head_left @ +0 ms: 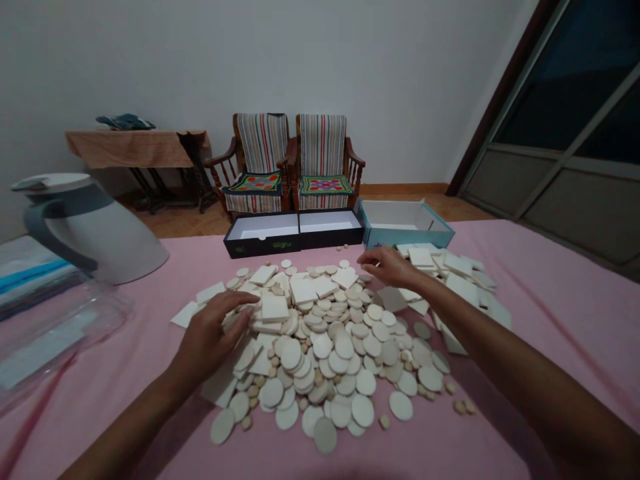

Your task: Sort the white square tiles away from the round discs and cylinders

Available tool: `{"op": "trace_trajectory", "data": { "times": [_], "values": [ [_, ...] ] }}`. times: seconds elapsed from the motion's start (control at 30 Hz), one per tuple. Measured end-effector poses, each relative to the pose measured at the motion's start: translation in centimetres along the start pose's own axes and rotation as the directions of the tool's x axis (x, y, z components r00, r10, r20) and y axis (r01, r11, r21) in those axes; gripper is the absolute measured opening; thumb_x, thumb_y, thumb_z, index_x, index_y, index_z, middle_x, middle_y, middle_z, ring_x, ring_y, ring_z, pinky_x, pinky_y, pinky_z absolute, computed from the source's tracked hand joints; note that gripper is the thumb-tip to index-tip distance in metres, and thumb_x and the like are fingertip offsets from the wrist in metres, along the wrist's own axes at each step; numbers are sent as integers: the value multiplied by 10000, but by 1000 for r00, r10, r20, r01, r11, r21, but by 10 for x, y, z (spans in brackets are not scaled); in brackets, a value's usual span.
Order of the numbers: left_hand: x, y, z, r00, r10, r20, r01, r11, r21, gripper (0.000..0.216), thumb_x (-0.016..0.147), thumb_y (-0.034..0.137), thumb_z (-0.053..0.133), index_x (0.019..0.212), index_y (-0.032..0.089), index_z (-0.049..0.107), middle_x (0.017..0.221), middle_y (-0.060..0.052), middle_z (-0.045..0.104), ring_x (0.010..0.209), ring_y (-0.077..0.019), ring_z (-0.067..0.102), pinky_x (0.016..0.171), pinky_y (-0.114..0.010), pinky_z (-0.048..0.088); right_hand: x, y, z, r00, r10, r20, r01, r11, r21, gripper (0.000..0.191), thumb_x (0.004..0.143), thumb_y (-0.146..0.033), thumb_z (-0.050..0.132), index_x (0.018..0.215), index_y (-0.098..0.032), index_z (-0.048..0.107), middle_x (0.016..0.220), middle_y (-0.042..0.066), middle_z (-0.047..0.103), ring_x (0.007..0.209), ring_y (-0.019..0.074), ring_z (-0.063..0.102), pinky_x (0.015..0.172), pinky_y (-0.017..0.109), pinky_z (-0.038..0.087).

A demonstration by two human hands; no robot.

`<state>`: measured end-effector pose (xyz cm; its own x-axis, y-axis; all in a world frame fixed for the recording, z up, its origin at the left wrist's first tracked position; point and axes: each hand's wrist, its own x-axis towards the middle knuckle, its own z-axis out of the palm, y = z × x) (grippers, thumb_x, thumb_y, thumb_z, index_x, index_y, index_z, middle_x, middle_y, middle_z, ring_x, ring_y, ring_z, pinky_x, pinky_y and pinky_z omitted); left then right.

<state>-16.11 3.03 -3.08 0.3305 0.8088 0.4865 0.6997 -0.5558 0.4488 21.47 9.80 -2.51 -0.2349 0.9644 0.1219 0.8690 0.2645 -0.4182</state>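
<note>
Pale round wooden discs (343, 345) lie in a broad, loose heap at the middle of a table (555, 293) spread with pink cloth, overlapping at the centre and thinning to single pieces along the near edge. Small, pale brown wooden nuggets (384, 421) are scattered among them and just beyond. Cream-white flat square tiles (275, 308) lie stacked and tilted over the heap's far and left parts.

The left hand (213, 327) reaches in from the left, its fingers curved and parted from the thumb — partly open, tips at the edge of the tiles, with no grip showing. The right hand (390, 265) is at the heap's far right, fingers bunched close together; I cannot tell whether they hold anything. Its forearm passes in front of a second pile of white square pieces (460, 287).

Two shallow black boxes (263, 248) with white interiors stand end to end along the far edge, beside a light blue open box (410, 238), leaving only a narrow strip before the heap. A grey-white jug (110, 227) and a clear plastic package (55, 340) crowd the left side — the widest open cloth is at right.
</note>
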Motion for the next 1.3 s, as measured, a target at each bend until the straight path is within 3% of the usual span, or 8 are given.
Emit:
{"op": "trace_trajectory", "data": {
  "times": [0.17, 0.33, 0.43, 0.57, 0.77, 1.1, 1.3],
  "values": [
    [-11, 30, 12, 972, 235, 17, -236, 970, 55, 209, 899, 289, 515, 1030, 233, 668, 1025, -83, 691, 994, -222, 626, 876, -361, 506, -53, -6, -10, 995, 13, 97, -16, 999, 34, 166, 824, -130, 556, 858, -163, 715, 777, 25, 704, 690, 130, 603, 620, 217, 389],
    [-20, 43, 21, 955, 293, 47, -296, 951, 92, 204, 907, 281, 506, 1019, 241, 672, 1035, -73, 689, 994, -226, 621, 901, -394, 491, -97, -12, -27, 952, -30, 304, -6, 993, 116, 102, 772, -90, 577, 761, -180, 624, 659, -17, 618, 598, 108, 538, 555, 208, 356],
    [-26, 40, 21, 958, 286, -15, -283, 954, 101, 188, 903, 257, 511, 1005, 246, 669, 1023, -64, 690, 989, -228, 624, 912, -407, 488, -123, -20, -32, 915, -24, 404, -6, 997, 71, 152, 723, -94, 629, 827, -205, 615, 790, 0, 635, 706, 129, 563, 611, 217, 381],
    [-30, 33, 21, 951, 282, -126, -267, 956, 123, 183, 888, 213, 531, 1021, 240, 654, 1027, -63, 682, 1005, -235, 624, 923, -419, 490, -146, -31, -24, 915, -15, 402, 36, 998, -44, 276, 718, -84, 606, 962, -212, 594, 1016, 55, 609, 849, 161, 553, 732, 258, 396],
    [-31, 23, 24, 937, 276, -213, -249, 958, 145, 165, 872, 204, 573, 1011, 229, 658, 992, -49, 687, 966, -226, 643, 901, -403, 511, -147, -27, -8, 943, -24, 331, 56, 995, -88, 188, 756, -59, 509, 905, -172, 529, 982, 94, 600, 863, 187, 537, 739, 285, 375],
    [-32, 12, 25, 960, 160, -229, -148, 986, 73, 142, 875, 271, 582, 998, 262, 654, 976, -37, 690, 973, -233, 646, 910, -423, 511, -142, -17, 5, 967, -66, 245, 80, 996, -48, 117, 756, -81, 510, 809, -175, 555, 883, 78, 627, 813, 178, 536, 700, 275, 365],
    [-33, 8, 26, 956, 119, -268, -110, 993, 46, 159, 876, 263, 587, 1016, 239, 658, 1014, -38, 686, 992, -224, 642, 938, -413, 502, -133, -17, -22, 965, -15, 262, 19, 1000, -12, 176, 749, -90, 563, 895, -157, 633, 805, 54, 642, 723, 157, 556, 644, 253, 377]
  ]
}}
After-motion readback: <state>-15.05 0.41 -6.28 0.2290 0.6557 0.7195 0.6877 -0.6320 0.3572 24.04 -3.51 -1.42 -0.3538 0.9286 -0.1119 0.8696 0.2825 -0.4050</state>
